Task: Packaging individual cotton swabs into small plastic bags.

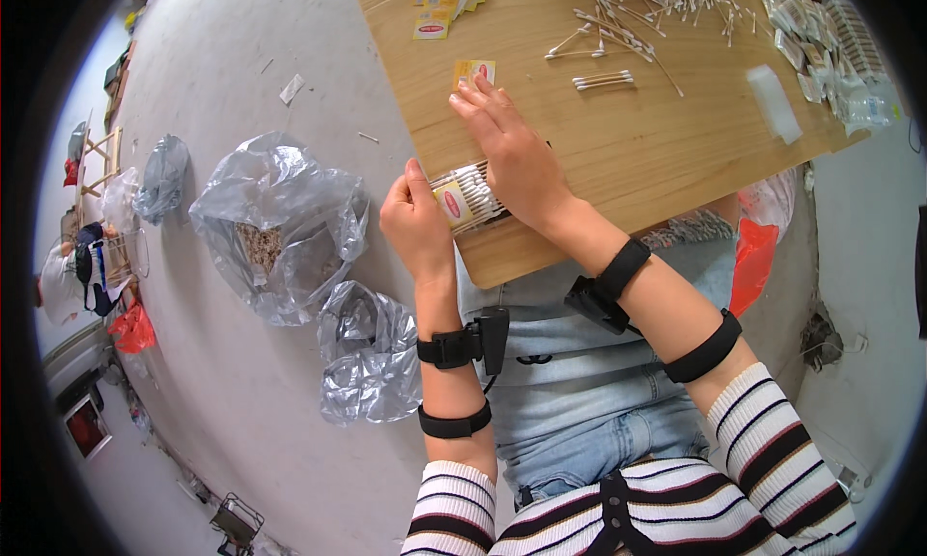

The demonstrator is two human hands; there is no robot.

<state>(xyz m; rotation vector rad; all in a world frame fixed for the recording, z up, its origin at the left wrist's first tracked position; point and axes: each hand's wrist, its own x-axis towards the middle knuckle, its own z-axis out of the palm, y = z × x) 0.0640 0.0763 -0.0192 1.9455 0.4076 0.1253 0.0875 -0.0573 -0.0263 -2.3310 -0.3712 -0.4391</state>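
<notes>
My left hand (417, 224) grips a small clear packet of cotton swabs (465, 195) with a yellow and red label, held at the near left corner of the wooden board (618, 160). My right hand (512, 151) lies flat over the packet's right end, fingers stretched toward a yellow label card (474, 70) on the board. A small bundle of loose cotton swabs (602, 79) lies just beyond the right hand.
A heap of loose cotton swabs (657, 1) and a stack of yellow label cards (444, 4) lie at the board's far side. Filled clear packets (830, 44) pile at the right. Two crumpled plastic bags (280, 223) (372, 353) sit on the floor at left.
</notes>
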